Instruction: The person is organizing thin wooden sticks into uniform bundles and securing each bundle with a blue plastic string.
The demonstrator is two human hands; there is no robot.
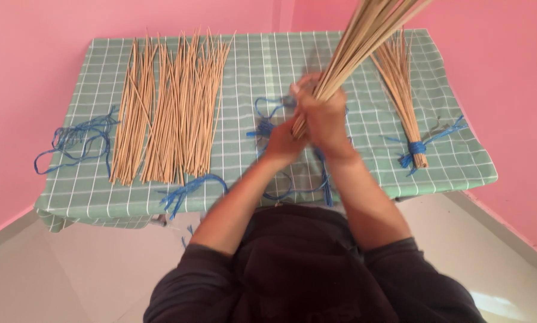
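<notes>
Both hands at centre, above surface [268,66] w/ green checked cloth. Right hand [327,113] closed around lower end of stick bundle [364,36], which rises tilted up-right out of frame. Left hand [283,142] just below, touching right hand and bundle base; its grip can't be told, motion blur. Loose sticks [173,107] spread flat on left. Tied bundle [403,96] w/ blue string lies on right. Blue strings [71,140] at left edge, more under the hands.
</notes>
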